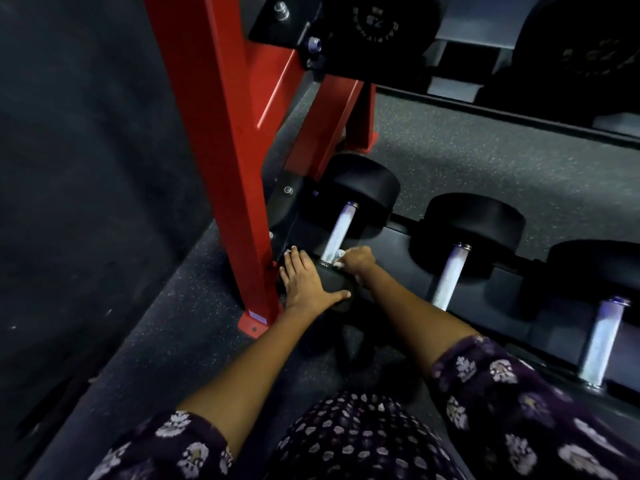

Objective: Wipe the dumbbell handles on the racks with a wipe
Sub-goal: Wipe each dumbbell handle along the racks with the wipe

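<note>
Three black dumbbells lie side by side on the low rack shelf (pixel 398 268). The leftmost dumbbell has a silver handle (pixel 337 233) that runs away from me. My left hand (pixel 308 282) lies flat, fingers straight, on that dumbbell's near black head (pixel 337 299). My right hand (pixel 358 261) grips a white wipe (pixel 340 255) against the near end of that handle. The middle dumbbell's handle (pixel 448 275) and the right dumbbell's handle (pixel 604 341) stand untouched.
A red rack upright (pixel 228 161) with a bolted foot (pixel 252 323) stands just left of my left hand. An upper shelf holds large black dumbbells (pixel 377 26). Dark speckled rubber floor (pixel 485 161) lies beyond the shelf, and a dark wall rises on the left.
</note>
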